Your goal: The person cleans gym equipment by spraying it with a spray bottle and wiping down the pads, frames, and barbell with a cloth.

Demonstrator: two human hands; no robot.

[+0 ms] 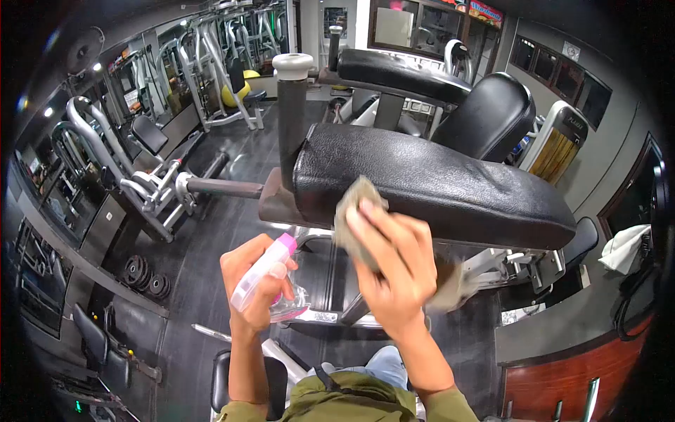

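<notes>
A long black leather pad (436, 183) spans twelve to three o'clock, with open dark floor (190, 281) at nine. At the pad's lower-left edge, the right hand (397, 271)'s bent fingers press a grey-beige cloth (346, 235), trailing end blurred; the left hand (246, 288) grips a pink-and-white plastic spray bottle (261, 276), partly hidden.

Long black padded armrest (422, 169): grained leather-look, glossy. Crumpled grey-beige rag (345, 233): cloth, matt. White-and-pink spray head (259, 276): smooth plastic. Reddish-brown panel (562, 380): wood-look, glossy.
</notes>
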